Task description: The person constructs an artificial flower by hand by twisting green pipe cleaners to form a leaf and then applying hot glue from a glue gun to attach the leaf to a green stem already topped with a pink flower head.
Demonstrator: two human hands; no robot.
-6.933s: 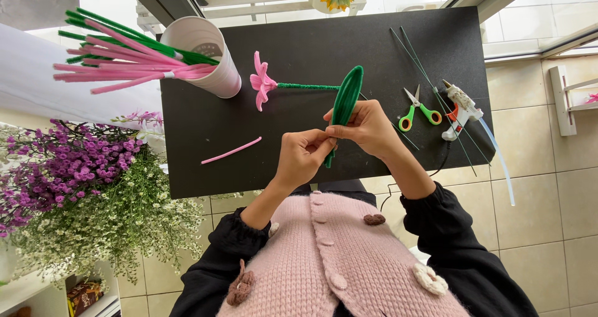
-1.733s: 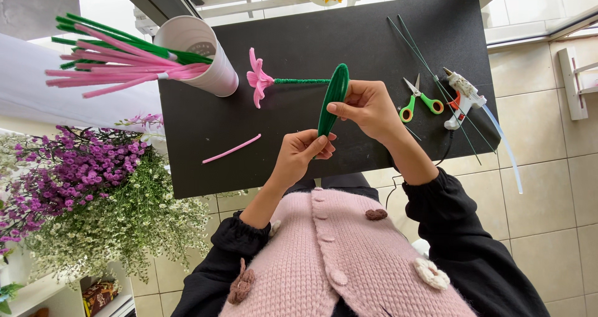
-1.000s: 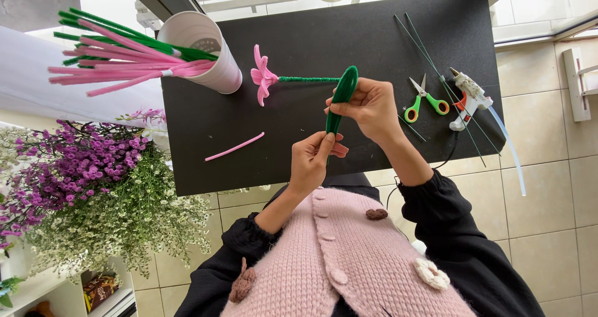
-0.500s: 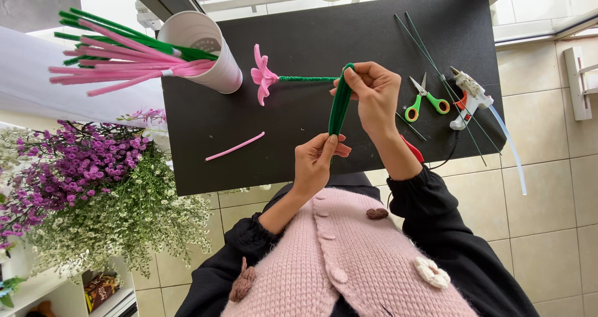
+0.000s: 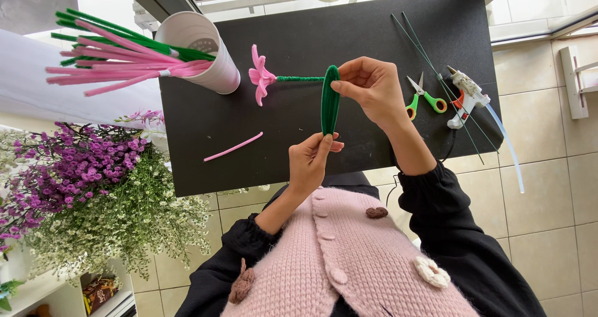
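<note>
- Fingertips (image 5: 325, 141) of left hand (image 5: 309, 161) pinched together on lower end of green pipe-cleaner loop (image 5: 329, 100); fingers (image 5: 346, 87) of right hand (image 5: 375, 87) clamped on its upper end. Loop held upright above black board (image 5: 299, 148), near board's middle, just right of flower's stem.
- Far left: purple and white flower bunch (image 5: 75, 192), off the board's left edge, spilling against the lower left corner.
- Below it: white shelf (image 5: 93, 295) with small brown-and-red package (image 5: 98, 290), print too small to tell.
- Upper left corner of board: white cup (image 5: 202, 52) lying tilted, pink and green pipe cleaners (image 5: 118, 52) jutting out past the left edge.
- Left of centre: loose pink pipe cleaner (image 5: 233, 147), lying diagonally, bare black surface all about it.
- Centre top: pink pipe-cleaner flower (image 5: 260, 76) on green stem, stem end meeting loop's top.
- Right of hands: green-handled scissors (image 5: 425, 96), then thin green wires (image 5: 436, 74) crossing diagonally toward lower right edge.
- Right edge: glue gun (image 5: 466, 96), clear stick overhanging the board onto tiled floor (image 5: 548, 186).
- Open room: lower left and top centre of board.
</note>
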